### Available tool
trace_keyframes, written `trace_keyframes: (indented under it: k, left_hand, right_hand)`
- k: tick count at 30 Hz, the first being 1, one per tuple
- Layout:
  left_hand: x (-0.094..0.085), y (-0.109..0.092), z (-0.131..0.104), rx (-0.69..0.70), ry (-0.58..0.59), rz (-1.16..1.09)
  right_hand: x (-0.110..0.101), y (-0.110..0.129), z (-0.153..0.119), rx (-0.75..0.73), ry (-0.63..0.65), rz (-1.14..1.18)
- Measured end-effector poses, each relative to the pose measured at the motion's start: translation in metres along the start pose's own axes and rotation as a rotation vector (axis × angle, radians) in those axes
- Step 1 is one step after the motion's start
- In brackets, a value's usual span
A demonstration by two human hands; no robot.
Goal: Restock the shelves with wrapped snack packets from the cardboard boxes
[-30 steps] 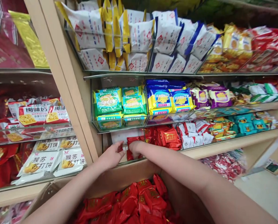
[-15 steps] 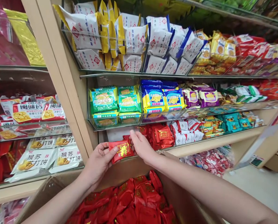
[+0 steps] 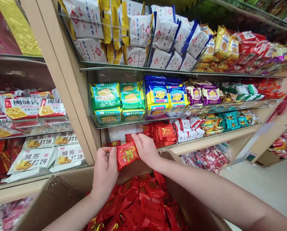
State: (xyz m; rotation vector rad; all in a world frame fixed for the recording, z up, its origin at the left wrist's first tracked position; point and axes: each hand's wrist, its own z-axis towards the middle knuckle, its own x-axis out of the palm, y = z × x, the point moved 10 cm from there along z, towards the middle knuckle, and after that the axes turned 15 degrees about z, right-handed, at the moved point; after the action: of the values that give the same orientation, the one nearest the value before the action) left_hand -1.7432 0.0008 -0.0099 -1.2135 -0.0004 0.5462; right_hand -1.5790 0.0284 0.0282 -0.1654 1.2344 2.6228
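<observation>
Between my two hands is a red snack packet [image 3: 127,154] with gold characters, held above an open cardboard box. My left hand [image 3: 106,166] is closed on its left end, thumb on top. On the right end, my right hand [image 3: 145,150] pinches the packet with the thumb up. Below, the cardboard box [image 3: 44,199] holds many similar red packets [image 3: 143,202]. Behind my hands, the lowest shelf bin has more red packets [image 3: 163,133], with a few at its left end, partly hidden by my hands.
Glass-fronted shelves rise ahead, with green biscuit packs [image 3: 106,96], blue and yellow packs [image 3: 166,96] and white packets [image 3: 137,30]. A wooden upright [image 3: 64,80] divides them from the left shelves with white cracker packs [image 3: 30,158]. Bagged sweets [image 3: 207,158] lie lower right, near the floor [image 3: 261,189].
My left hand has turned so its back faces me, and both hands now grip the red packet's ends. The packet has come slightly closer. The view has shifted slightly.
</observation>
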Motion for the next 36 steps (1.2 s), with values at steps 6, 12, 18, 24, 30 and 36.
trace_keyframes:
  k: [6, 12, 18, 24, 30, 36]
  left_hand:
    - [0.008, 0.006, 0.001, -0.056, 0.037, -0.002]
    - [0.012, 0.005, -0.01, -0.091, 0.062, -0.025]
    - [0.011, 0.0, 0.006, 0.026, 0.15, 0.254]
    - [0.016, -0.01, 0.012, 0.373, 0.425, 0.906]
    - [0.033, -0.006, -0.007, 0.564, 0.564, 1.227]
    - [0.03, -0.006, -0.008, 0.584, 0.556, 1.345]
  right_hand:
    - [0.007, -0.033, -0.009, 0.271, -0.033, 0.291]
    - [0.035, -0.051, -0.037, 0.724, 0.015, 0.942]
    - [0.054, -0.035, -0.048, 0.932, 0.153, 1.191]
    - [0.055, -0.065, 0.01, 0.672, 0.381, 0.288]
    - [0.12, -0.086, 0.049, 0.394, 0.69, -0.241]
    - [0.19, -0.095, 0.046, 0.197, 1.027, -0.492]
